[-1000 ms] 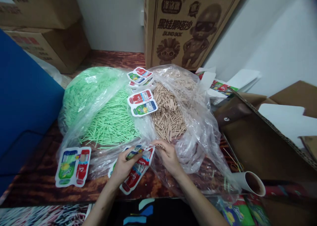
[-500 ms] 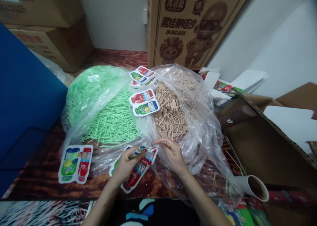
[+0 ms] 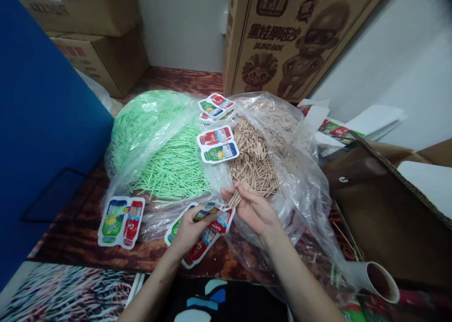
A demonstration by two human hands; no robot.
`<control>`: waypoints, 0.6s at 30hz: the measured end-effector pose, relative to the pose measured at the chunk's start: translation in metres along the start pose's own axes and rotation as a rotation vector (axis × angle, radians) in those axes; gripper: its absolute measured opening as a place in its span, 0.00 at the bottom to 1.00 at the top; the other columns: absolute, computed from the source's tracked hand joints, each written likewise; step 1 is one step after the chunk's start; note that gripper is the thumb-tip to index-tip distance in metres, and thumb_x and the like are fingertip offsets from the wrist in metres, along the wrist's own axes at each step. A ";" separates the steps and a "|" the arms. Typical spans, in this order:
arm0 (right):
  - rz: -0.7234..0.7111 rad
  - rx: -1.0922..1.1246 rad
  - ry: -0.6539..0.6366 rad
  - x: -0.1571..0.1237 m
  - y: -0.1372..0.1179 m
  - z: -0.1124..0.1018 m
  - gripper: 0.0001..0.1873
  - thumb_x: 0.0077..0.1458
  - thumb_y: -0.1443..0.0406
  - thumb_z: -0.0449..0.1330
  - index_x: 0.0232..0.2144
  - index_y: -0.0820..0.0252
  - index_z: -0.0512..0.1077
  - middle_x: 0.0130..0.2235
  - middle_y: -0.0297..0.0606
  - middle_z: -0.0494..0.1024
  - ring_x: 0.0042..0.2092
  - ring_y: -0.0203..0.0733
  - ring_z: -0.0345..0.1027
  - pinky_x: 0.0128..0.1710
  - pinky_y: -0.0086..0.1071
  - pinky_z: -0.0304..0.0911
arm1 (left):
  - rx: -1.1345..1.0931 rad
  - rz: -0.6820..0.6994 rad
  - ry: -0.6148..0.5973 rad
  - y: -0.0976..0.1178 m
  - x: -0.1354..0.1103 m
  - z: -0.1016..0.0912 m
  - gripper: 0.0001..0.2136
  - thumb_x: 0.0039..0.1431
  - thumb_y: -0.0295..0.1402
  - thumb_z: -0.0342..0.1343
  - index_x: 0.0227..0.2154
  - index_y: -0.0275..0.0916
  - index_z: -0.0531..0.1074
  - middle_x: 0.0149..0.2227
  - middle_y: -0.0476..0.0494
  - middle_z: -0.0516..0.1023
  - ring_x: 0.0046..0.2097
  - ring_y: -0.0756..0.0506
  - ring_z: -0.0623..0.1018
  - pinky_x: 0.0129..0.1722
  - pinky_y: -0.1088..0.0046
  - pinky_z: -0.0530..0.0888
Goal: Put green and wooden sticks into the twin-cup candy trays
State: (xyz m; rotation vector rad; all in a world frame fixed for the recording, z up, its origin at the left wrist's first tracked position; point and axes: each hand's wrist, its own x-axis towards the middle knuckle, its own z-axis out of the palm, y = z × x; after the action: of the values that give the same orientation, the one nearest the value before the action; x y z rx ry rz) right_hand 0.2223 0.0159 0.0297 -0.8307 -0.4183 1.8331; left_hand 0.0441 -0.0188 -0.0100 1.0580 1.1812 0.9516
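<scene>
Your right hand (image 3: 257, 212) holds brown sticks (image 3: 235, 198) slanting down-left, just beside the right end of the packet (image 3: 219, 225) your left hand (image 3: 189, 230) pinches.

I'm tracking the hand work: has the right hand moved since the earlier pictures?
Yes: the right hand, holding brown sticks, has shifted slightly forward, closer to the single printed card lying between the green pile and brown pile.

The carton (image 3: 296, 42) reads "BLIND BOX", the held packet (image 3: 223, 222) (blurred) perhaps "Cola".
</scene>
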 end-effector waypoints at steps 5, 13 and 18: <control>-0.013 -0.216 -0.041 -0.010 -0.002 0.011 0.09 0.50 0.63 0.66 0.31 0.61 0.71 0.33 0.39 0.82 0.41 0.44 0.76 0.46 0.38 0.67 | -0.048 -0.014 -0.016 -0.008 0.000 0.001 0.10 0.49 0.37 0.63 0.32 0.36 0.77 0.30 0.49 0.79 0.31 0.48 0.74 0.34 0.74 0.71; -0.067 -0.603 -0.167 -0.021 0.000 0.019 0.13 0.57 0.60 0.60 0.44 0.55 0.70 0.49 0.39 0.75 0.50 0.42 0.68 0.52 0.39 0.61 | -0.010 0.078 0.080 -0.004 0.000 -0.001 0.08 0.52 0.37 0.61 0.28 0.37 0.77 0.30 0.49 0.79 0.34 0.46 0.76 0.38 0.72 0.72; -0.410 -0.960 -0.100 -0.032 -0.006 0.029 0.14 0.61 0.61 0.55 0.49 0.50 0.67 0.53 0.39 0.70 0.56 0.43 0.63 0.57 0.41 0.57 | -0.036 0.125 0.118 0.006 0.000 -0.007 0.07 0.51 0.37 0.62 0.26 0.37 0.77 0.28 0.49 0.79 0.35 0.44 0.77 0.39 0.71 0.72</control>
State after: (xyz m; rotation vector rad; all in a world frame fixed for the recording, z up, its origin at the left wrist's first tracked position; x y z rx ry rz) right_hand 0.2126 -0.0081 0.0649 -1.1617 -1.4800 1.2391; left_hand 0.0367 -0.0166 -0.0046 1.0687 1.2000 1.1422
